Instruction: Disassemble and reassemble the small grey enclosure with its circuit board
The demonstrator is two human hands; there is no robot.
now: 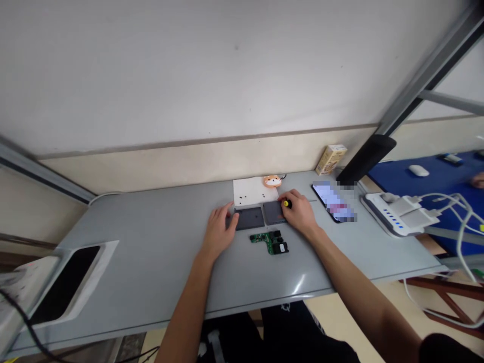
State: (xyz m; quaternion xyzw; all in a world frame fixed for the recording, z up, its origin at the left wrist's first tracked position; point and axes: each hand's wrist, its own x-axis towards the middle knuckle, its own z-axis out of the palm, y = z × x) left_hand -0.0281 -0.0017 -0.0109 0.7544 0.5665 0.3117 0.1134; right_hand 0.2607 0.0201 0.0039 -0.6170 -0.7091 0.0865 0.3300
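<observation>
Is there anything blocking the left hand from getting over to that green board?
Nothing visible does. Between the left hand and the near end of the board there is only bare table; the dark tray lies just beyond that stretch.

even, dim indoor light, bright glare streak on the grey tabletop (151, 262), soft overall blur, wide-angle stretching at the edges

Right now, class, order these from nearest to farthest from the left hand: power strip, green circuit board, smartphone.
Nearest to the left hand first:
1. Green circuit board: just to its right.
2. Smartphone: right, past the right hand.
3. Power strip: right end of the table.
</observation>
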